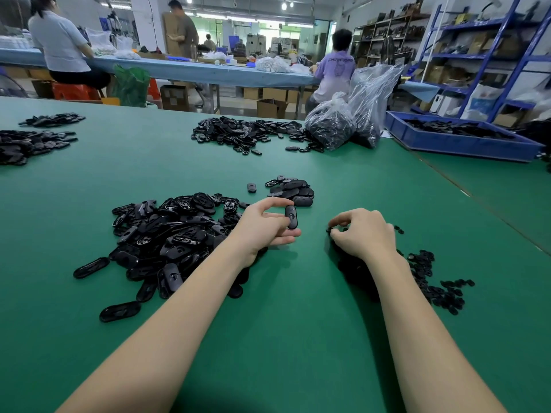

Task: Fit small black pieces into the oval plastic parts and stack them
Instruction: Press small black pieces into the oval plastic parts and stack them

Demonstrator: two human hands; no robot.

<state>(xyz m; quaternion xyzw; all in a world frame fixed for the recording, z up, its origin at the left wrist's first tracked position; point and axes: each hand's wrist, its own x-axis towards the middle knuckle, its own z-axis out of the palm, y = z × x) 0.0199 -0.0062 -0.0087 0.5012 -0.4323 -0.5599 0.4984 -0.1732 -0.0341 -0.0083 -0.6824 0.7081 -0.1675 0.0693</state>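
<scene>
My left hand (264, 226) holds one black oval plastic part (291, 216) upright between thumb and fingers, just above the green table (298, 338). My right hand (362, 232) pinches a small black piece (329, 231) at its fingertips, a short way right of the oval part. A big heap of loose oval parts (173, 236) lies left of my left hand. A low stack of oval parts (293, 190) sits just beyond my left hand. Small black pieces (438, 284) are scattered right of my right wrist, partly hidden by my arm.
A single oval part (252, 187) lies alone left of the stack. More heaps lie at the far centre (244, 134) and far left (26, 144). Clear bags of parts (346, 120) and a blue tray (459, 141) stand at the far right. People work at a bench behind.
</scene>
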